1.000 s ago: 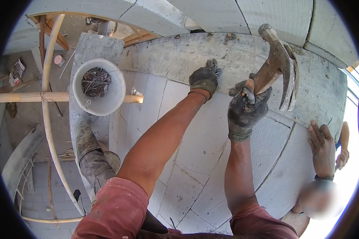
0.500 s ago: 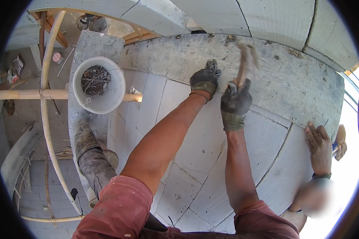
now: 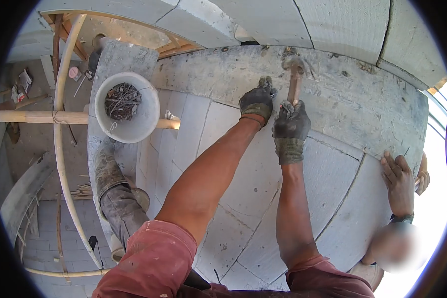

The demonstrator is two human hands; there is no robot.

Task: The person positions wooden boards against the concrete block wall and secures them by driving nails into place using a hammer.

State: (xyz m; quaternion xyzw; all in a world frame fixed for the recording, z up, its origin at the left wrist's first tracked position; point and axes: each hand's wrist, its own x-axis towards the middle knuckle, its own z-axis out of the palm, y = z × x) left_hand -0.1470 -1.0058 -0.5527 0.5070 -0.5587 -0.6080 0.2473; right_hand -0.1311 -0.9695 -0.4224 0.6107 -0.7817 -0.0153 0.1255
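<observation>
My right hand (image 3: 290,128), in a dark glove, is closed around the wooden handle of a hammer (image 3: 296,84). The hammer's head is blurred and lies over the far part of a long, stained grey board (image 3: 362,111). Just left of it, my left hand (image 3: 257,102), gloved too, rests at the board with its fingers drawn together. Whatever those fingers pinch is too small to make out. The board runs along the foot of a pale block wall (image 3: 347,25).
A white bucket (image 3: 152,111) holding thin metal pieces (image 3: 121,102) stands at left on a plank (image 3: 116,54). Beyond it are wooden poles (image 3: 62,164) and a drop to a lower floor. Another person's hand (image 3: 400,184) presses on the board's right end.
The hammer's head has swung left and stands more upright over the board. My left hand stays almost in place. At upper left, the person's feet below have shifted largely out of sight.
</observation>
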